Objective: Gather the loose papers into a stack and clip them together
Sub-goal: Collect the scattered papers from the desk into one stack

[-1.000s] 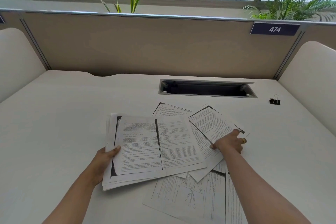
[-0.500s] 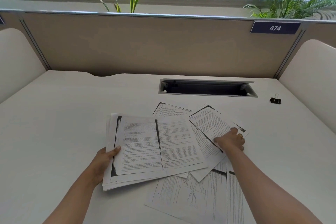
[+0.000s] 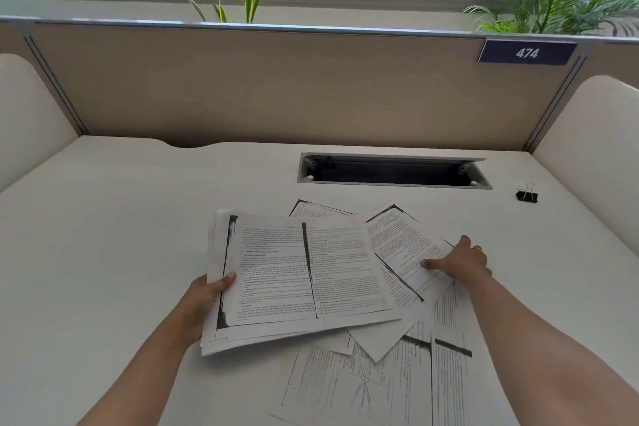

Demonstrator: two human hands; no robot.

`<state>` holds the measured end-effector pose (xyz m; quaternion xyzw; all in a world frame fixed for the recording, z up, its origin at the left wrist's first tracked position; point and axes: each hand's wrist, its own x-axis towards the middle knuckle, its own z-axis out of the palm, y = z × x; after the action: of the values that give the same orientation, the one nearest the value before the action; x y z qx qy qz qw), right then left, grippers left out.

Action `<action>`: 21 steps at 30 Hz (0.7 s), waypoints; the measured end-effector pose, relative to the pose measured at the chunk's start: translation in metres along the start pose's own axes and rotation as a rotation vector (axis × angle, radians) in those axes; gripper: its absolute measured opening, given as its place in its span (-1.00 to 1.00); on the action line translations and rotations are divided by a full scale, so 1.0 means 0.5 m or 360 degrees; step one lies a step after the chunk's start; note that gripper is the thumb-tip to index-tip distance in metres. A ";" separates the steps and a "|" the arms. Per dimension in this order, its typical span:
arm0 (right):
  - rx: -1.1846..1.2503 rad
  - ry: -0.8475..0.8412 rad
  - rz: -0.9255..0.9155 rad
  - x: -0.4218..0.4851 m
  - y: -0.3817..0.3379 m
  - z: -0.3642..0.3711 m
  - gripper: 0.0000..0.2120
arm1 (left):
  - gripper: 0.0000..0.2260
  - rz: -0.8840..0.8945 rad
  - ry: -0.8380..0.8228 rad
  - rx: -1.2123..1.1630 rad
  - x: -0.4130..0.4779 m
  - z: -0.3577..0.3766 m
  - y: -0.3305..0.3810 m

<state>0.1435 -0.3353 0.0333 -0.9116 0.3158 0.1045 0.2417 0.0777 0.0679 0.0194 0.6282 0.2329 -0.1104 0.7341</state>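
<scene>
- Head view looks down on a white desk (image 3: 103, 252) strewn with photocopied pages, each printed in dense text with dark scan shadows along the edges and folds.
- Left hand (image 3: 204, 301) grips a gathered stack (image 3: 297, 273) by its left edge, thumb on top, the sheets fanned slightly and lifted off the desk at that side.
- Right hand (image 3: 460, 261) lies palm-down, fingers spread, pressing on a tilted loose sheet (image 3: 404, 245) just right of the stack.
- More loose sheets (image 3: 380, 380) lie overlapped at the near edge, one showing a line diagram.
- Black binder clip (image 3: 526, 195) sits well apart at far right, beyond a cable slot (image 3: 394, 173).
</scene>
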 end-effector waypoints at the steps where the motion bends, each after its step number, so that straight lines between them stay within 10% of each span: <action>1: -0.0021 -0.0012 0.0009 0.004 0.001 -0.002 0.05 | -0.86 -0.0011 0.0000 0.0004 0.002 0.003 -0.001; 14: -0.0058 0.0055 0.0077 0.010 -0.015 -0.009 -0.05 | -0.72 -0.0077 -0.0008 0.0011 0.014 0.013 -0.006; 21: 0.0643 0.0404 -0.0130 -0.061 -0.032 0.023 0.04 | -0.74 -0.0041 -0.0013 0.0001 0.019 0.015 -0.013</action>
<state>0.1293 -0.3024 0.0401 -0.8626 0.3210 -0.0861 0.3815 0.0844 0.0606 0.0100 0.6249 0.2380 -0.1225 0.7334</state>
